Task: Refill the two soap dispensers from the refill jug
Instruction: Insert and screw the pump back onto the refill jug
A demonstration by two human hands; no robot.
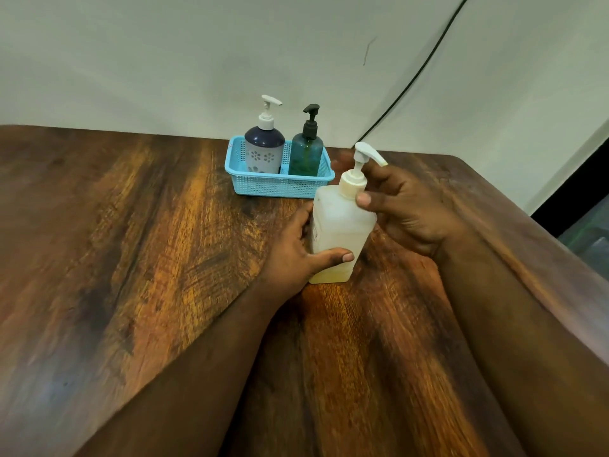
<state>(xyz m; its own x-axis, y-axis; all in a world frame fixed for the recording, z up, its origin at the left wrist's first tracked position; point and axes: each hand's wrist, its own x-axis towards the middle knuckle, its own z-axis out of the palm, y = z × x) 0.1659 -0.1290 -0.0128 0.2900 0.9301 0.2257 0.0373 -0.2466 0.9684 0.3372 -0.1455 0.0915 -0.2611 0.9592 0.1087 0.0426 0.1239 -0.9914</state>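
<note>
A translucent white refill jug (341, 225) with a white pump top stands upright on the wooden table, a little yellowish liquid at its bottom. My left hand (296, 255) grips its lower body from the left. My right hand (405, 206) holds the cream collar of its pump, thumb on the front. Behind it, a light blue basket (263, 186) holds two dispensers: a navy-and-white flowered one (264, 150) with a white pump on the left, and a teal see-through one (307, 153) with a black pump on the right.
The wooden table (131, 258) reaches a pale wall at the back. A dark cable (425, 64) runs down the wall behind the basket. The table's right edge (560, 245) drops off beside a dark gap and a greenish object.
</note>
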